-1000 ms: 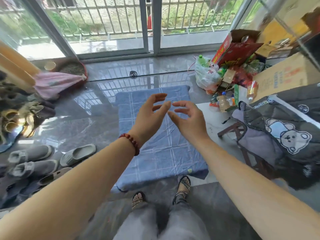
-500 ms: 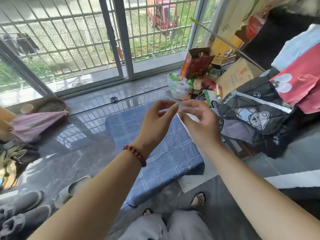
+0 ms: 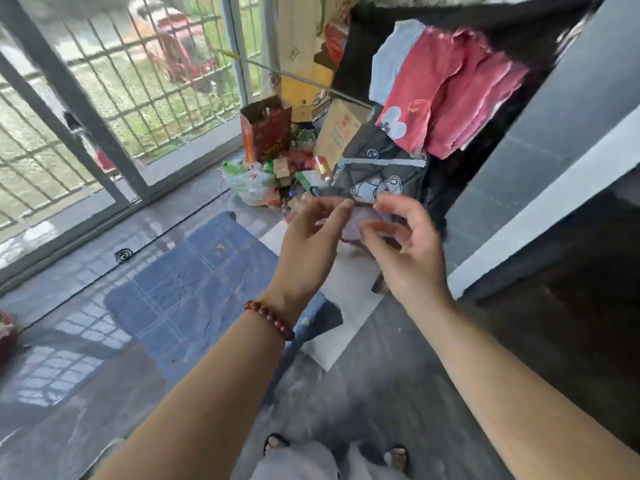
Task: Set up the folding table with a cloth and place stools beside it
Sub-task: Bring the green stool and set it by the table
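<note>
A blue checked cloth [image 3: 183, 289] lies spread over a low flat surface on the glossy floor, and a white edge [image 3: 332, 341] shows from under its right side. My left hand [image 3: 311, 244] and my right hand [image 3: 405, 251] are raised close together in front of me, fingers loosely curved, holding nothing. Behind them stands a dark wooden stool [image 3: 379, 284], mostly hidden by my hands. A grey quilted garment with a bear print [image 3: 381, 174] is draped just above it. The frame is blurred by motion.
Against the glass door [image 3: 104, 133] at the back stands a pile of clutter: a red box [image 3: 266, 133], a plastic bag [image 3: 252, 185], a cardboard carton [image 3: 337, 133]. Red and blue clothes [image 3: 450, 91] hang at upper right. A grey wall [image 3: 554, 150] closes the right side.
My view has swung right and upward, and the shoes at the left have left the frame. Both hands stay raised and empty, now in front of the stool instead of over the cloth.
</note>
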`<state>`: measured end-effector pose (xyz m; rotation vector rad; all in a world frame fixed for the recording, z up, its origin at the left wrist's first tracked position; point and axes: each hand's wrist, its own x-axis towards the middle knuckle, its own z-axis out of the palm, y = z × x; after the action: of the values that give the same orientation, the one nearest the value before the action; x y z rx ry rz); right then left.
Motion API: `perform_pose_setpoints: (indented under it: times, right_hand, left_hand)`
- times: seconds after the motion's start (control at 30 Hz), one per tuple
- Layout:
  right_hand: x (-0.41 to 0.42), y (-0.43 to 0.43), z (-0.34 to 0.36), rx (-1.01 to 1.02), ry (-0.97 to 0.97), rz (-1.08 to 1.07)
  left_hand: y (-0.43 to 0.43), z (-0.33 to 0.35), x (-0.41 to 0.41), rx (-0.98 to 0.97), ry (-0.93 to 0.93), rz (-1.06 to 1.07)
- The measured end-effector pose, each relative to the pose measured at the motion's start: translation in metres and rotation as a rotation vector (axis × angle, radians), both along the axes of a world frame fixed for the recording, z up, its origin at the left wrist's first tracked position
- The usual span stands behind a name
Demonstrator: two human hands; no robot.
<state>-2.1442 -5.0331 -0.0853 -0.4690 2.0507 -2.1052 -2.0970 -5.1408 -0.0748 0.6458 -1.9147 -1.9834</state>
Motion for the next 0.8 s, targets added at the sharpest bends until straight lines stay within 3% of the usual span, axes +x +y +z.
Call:
perform_pose_setpoints:
  times: [0.4,0.63,0.8]
  right_hand:
    - [-0.046,0.251,0.004,0.062,0.023,-0.381]
    - [-0.045,0.377,0.005,0.049,0.0,-0.621]
    - [-0.037,0.448,0.002,0.054,-0.005,-0.76]
  left_hand:
    - [0.243,0.012,-0.099,0.028,0.014,-0.427]
    - [0.376,0.014,-0.121,0.108,-0.012,-0.636]
    - [0.446,0.014,-0.129,0.048,-0.044,-0.783]
